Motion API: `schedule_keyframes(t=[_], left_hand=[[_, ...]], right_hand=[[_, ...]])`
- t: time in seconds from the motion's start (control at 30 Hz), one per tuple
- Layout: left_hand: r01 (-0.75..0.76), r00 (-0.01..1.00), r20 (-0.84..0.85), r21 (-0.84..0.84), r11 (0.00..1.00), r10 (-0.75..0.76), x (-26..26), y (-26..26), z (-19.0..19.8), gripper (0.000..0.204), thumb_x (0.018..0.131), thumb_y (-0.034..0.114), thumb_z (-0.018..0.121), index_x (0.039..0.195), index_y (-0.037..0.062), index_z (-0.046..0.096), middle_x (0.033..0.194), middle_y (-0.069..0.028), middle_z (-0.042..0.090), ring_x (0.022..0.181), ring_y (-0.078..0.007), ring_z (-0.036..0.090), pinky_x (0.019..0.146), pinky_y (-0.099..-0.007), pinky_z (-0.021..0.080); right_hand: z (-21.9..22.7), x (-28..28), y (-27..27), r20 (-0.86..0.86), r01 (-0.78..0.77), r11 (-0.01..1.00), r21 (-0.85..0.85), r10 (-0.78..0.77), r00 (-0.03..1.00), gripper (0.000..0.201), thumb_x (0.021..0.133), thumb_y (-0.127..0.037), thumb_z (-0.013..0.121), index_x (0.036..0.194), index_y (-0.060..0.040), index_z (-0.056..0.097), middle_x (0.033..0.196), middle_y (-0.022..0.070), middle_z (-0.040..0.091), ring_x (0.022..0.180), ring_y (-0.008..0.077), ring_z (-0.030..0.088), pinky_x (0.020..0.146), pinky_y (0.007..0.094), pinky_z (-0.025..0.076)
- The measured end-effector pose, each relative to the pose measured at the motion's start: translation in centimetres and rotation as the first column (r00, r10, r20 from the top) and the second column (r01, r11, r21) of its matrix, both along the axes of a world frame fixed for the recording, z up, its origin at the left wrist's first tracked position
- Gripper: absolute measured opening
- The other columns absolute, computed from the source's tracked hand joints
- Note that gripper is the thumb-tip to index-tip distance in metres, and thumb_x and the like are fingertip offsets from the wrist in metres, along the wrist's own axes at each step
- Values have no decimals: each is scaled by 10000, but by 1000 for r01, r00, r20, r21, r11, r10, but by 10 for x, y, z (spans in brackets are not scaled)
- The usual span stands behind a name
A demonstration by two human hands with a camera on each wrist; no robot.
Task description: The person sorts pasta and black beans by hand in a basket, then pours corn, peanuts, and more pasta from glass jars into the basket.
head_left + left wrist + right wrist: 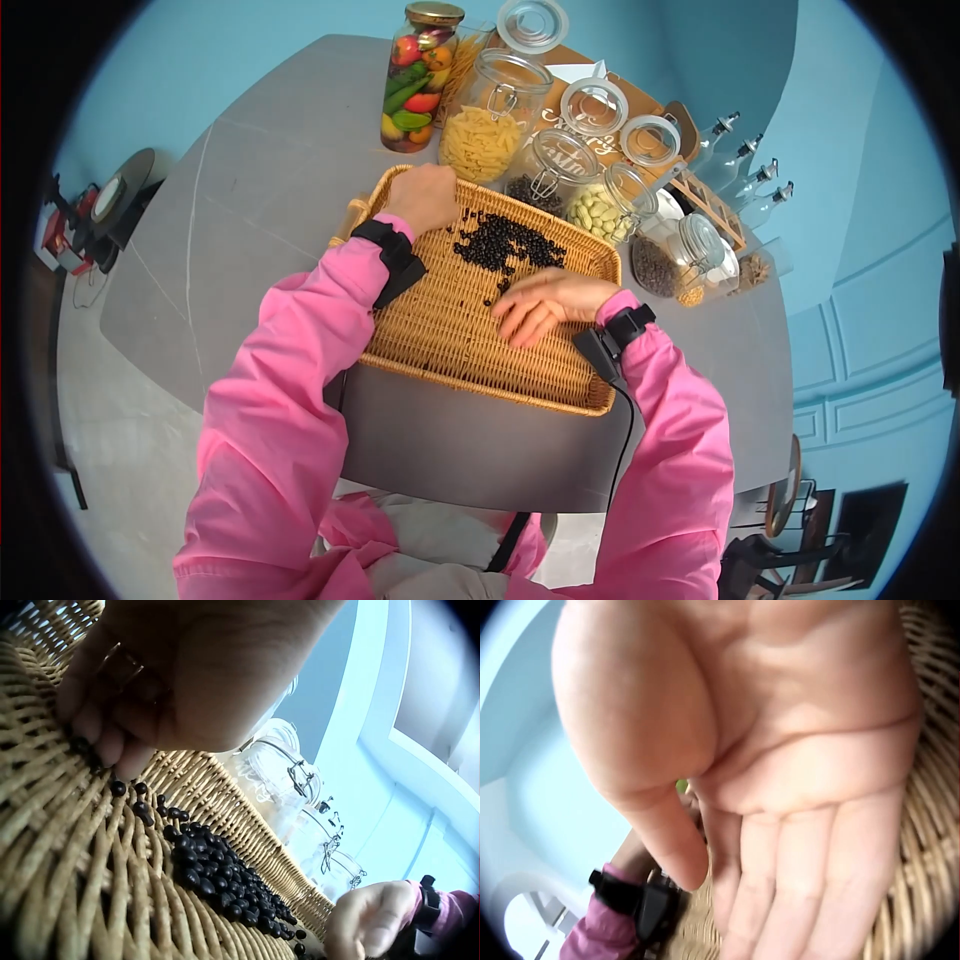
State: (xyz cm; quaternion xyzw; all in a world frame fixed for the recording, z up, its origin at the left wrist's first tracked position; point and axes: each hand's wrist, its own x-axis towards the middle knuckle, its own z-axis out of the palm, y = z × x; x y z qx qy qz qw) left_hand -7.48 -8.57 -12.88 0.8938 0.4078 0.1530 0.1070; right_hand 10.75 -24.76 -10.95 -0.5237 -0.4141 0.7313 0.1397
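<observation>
A shallow wicker basket (pixel 440 340) lies on the grey table, with a patch of small black beans (pixel 500 240) on its floor toward the far side. My left hand (pixel 422 197) is inside the far left corner, its fingers bent down. Several black beans lie right at those fingertips in the left wrist view, and more black beans (pixel 217 877) spread beyond them. Over the right part of the basket is my right hand (pixel 545 305), near the edge of the bean patch. Its fingers (pixel 795 877) extend almost straight, with nothing showing on the palm.
Behind the basket stand a tall jar of colourful vegetables (pixel 410 90), a glass jar of penne pasta (pixel 480 140), and a jar of pale green beans (pixel 598 210). Smaller jars are at the right, including a round-lidded one (pixel 700 243). Glass bottles (pixel 765 205) stand farther back.
</observation>
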Motion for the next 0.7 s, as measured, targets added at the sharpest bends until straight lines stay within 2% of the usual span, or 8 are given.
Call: schedule_keyframes(t=[0.03, 0.1, 0.23, 0.3, 0.4, 0.5, 0.63, 0.7], left_hand=[[4, 1000, -9, 14, 1000, -4, 0, 1, -1, 221, 670, 155, 637, 821, -5, 668, 856, -197, 661, 836, -340, 645, 733, -416, 516], [9, 993, 116, 70, 998, -17, 1, 5, -11, 129, 648, 105, 570, 661, 10, 656, 707, -227, 626, 728, -373, 632, 683, -450, 501], [18, 1000, 3, -19, 1000, -18, 0, 4, -2, 200, 677, 133, 611, 794, -19, 669, 835, -222, 655, 833, -361, 642, 743, -429, 512], [24, 1000, 3, -30, 999, -24, 1, 8, -5, 198, 677, 129, 609, 790, -22, 668, 832, -227, 654, 828, -364, 642, 743, -429, 512], [38, 999, -19, -52, 998, -39, 1, 12, -5, 193, 683, 120, 603, 789, -28, 666, 834, -234, 651, 830, -369, 640, 748, -434, 510], [62, 998, -30, -34, 997, -63, 2, 12, -2, 182, 693, 100, 593, 795, -32, 665, 836, -241, 647, 842, -377, 636, 759, -441, 507], [192, 980, -63, 18, 981, -190, -8, 19, 4, 177, 698, 49, 584, 830, -41, 659, 873, -257, 637, 875, -385, 626, 768, -447, 504], [146, 988, -63, 104, 984, -140, -12, 22, -1, 104, 607, 18, 632, 704, 36, 666, 785, -174, 646, 792, -334, 629, 676, -412, 497]], right_hand=[[-1, 1, 3, -9, 4, 1000, 14, -4, 1000, 345, 975, -197, 423, 1179, 62, 522, 994, 216, 648, 873, 283, 674, 747, 322, 577], [-5, 2, 8, -120, 217, 973, 82, -207, 971, 330, 972, -172, 421, 1175, 68, 519, 1021, 209, 641, 913, 286, 664, 789, 322, 566], [-7, 5, 8, -296, 467, 858, 212, -399, 868, 336, 976, -170, 397, 1172, 77, 512, 1092, 212, 612, 1012, 284, 622, 867, 383, 529], [-2, 2, 5, -304, 468, 859, 209, -397, 866, 338, 977, -167, 384, 1174, 75, 514, 1100, 211, 608, 1028, 285, 611, 865, 401, 525], [1, -16, -7, -308, 163, 979, 124, -118, 944, 345, 966, -172, 412, 1184, 74, 514, 1081, 212, 621, 972, 283, 636, 838, 381, 537], [-11, -47, -7, -224, -20, 1000, -5, 19, 974, 337, 976, -163, 395, 1193, 65, 512, 1076, 240, 616, 988, 297, 634, 814, 365, 552], [-18, -45, 6, -272, 61, 998, -6, -61, 960, 344, 978, -158, 396, 1223, 67, 486, 1093, 254, 602, 1028, 307, 617, 867, 371, 533], [-25, -38, 9, -341, 364, 925, 104, -311, 887, 374, 981, -170, 387, 1236, 99, 439, 1106, 268, 590, 1029, 333, 612, 900, 386, 517]])
